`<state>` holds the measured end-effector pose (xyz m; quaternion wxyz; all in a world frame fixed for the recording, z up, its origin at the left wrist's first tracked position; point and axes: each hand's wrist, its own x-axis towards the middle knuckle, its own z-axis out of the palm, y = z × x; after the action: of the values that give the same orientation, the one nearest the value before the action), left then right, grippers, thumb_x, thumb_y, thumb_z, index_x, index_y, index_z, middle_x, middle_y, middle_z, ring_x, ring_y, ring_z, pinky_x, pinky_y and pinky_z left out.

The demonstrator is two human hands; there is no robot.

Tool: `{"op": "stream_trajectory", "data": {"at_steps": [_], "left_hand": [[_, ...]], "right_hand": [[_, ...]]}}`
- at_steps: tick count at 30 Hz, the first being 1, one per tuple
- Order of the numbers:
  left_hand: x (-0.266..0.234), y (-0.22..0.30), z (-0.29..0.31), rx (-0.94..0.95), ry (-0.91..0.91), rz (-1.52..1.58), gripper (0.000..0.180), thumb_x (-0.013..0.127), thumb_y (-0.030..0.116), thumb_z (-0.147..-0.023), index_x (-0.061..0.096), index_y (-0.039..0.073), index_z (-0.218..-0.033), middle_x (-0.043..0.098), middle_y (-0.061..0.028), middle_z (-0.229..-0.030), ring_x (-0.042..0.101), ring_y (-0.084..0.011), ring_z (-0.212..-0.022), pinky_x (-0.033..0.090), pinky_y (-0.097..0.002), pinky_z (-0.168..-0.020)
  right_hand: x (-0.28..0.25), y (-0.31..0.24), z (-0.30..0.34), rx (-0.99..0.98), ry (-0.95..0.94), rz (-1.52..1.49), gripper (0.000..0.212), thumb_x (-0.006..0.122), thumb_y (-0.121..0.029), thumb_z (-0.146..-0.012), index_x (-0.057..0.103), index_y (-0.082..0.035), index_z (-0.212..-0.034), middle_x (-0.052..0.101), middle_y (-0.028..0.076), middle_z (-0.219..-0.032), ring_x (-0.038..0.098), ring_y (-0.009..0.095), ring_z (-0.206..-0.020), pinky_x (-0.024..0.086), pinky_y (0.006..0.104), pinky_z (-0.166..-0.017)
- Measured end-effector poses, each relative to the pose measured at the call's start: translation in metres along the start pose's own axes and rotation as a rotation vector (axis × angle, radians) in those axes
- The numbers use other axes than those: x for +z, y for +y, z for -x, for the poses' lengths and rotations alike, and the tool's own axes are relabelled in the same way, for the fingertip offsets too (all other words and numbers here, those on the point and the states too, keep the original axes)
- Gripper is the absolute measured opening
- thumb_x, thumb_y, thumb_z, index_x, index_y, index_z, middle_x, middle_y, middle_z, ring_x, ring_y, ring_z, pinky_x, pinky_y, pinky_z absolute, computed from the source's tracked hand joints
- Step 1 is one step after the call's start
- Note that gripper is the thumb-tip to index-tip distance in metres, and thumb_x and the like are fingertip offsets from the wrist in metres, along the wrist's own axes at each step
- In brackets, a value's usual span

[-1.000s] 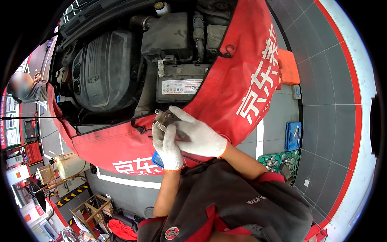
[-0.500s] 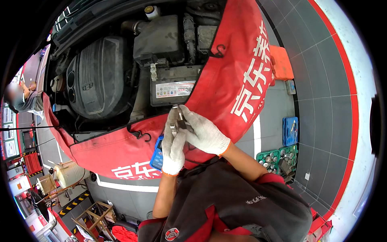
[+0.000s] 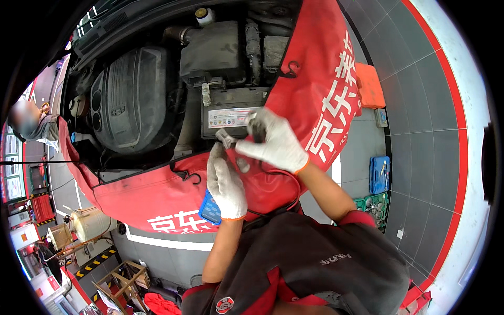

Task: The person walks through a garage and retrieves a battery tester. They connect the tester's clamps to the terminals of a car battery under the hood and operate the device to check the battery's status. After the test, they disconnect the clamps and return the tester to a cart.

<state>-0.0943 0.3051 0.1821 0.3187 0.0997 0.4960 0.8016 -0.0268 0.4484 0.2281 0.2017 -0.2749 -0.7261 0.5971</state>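
White gloves with orange cuffs cover both hands. My left hand point(image 3: 226, 184) is raised at the fender cover's edge, its fingertips closed at a silvery metal clamp point(image 3: 226, 138). A blue handheld tester point(image 3: 211, 209) shows partly behind that hand; whether the palm grips it is hidden. My right hand point(image 3: 277, 143) curls round a dark clamp point(image 3: 256, 129), smeared by motion, in front of the car battery point(image 3: 210, 131). Its thumb reaches toward the silvery clamp. A red cable point(image 3: 295, 185) loops below the right hand. The battery carries a white label and a metal terminal point(image 3: 206, 94).
A red fender cover point(image 3: 152, 191) with black hooks drapes the car's front. Behind lie the engine cover point(image 3: 131, 100) and black air box point(image 3: 212, 55). Right, on the floor, are orange point(image 3: 370, 84), blue point(image 3: 379, 176) and green point(image 3: 375, 207) cases. Another person point(image 3: 39, 128) is far left.
My hands have moved apart. The right has gone up and right with the dark clamp, over the battery's front edge; the red cable now shows. The view has shifted slightly.
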Motion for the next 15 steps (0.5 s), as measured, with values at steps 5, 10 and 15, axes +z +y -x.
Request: {"op": "stream_trajectory", "data": {"at_steps": [5,10,15], "left_hand": [[-0.002,-0.015,-0.004,-0.356,0.081,0.147,0.050,0.051,0.038,-0.101,0.044,0.011,-0.143,0.057,0.0016,-0.106,0.048,-0.0055,-0.072,0.037,-0.0198,-0.054],[-0.005,0.010,-0.004,-0.277,0.179,0.176,0.030,0.059,0.030,-0.099,0.055,0.014,-0.124,0.049,0.0050,-0.081,0.030,-0.0042,-0.056,0.023,-0.0196,-0.047],[-0.026,0.027,0.000,-0.263,0.110,0.199,0.023,0.058,0.031,-0.100,0.055,0.010,-0.109,0.045,0.0038,-0.079,0.029,-0.0051,-0.053,0.021,-0.0206,-0.045]], "right_hand": [[0.015,-0.005,-0.024,-0.129,-0.337,0.132,0.034,0.078,-0.016,-0.077,0.059,0.000,-0.099,0.060,0.001,-0.085,0.053,0.007,-0.074,0.047,0.0242,-0.066],[0.016,0.018,-0.036,0.067,-0.058,-0.495,0.015,0.067,-0.009,-0.087,0.056,-0.001,-0.094,0.059,0.001,-0.081,0.057,0.008,-0.076,0.048,0.0250,-0.070],[-0.015,0.066,-0.075,0.053,-0.218,0.437,0.047,0.070,-0.037,-0.081,0.057,0.004,-0.101,0.066,0.019,-0.095,0.065,0.031,-0.089,0.051,0.0396,-0.080]]}}
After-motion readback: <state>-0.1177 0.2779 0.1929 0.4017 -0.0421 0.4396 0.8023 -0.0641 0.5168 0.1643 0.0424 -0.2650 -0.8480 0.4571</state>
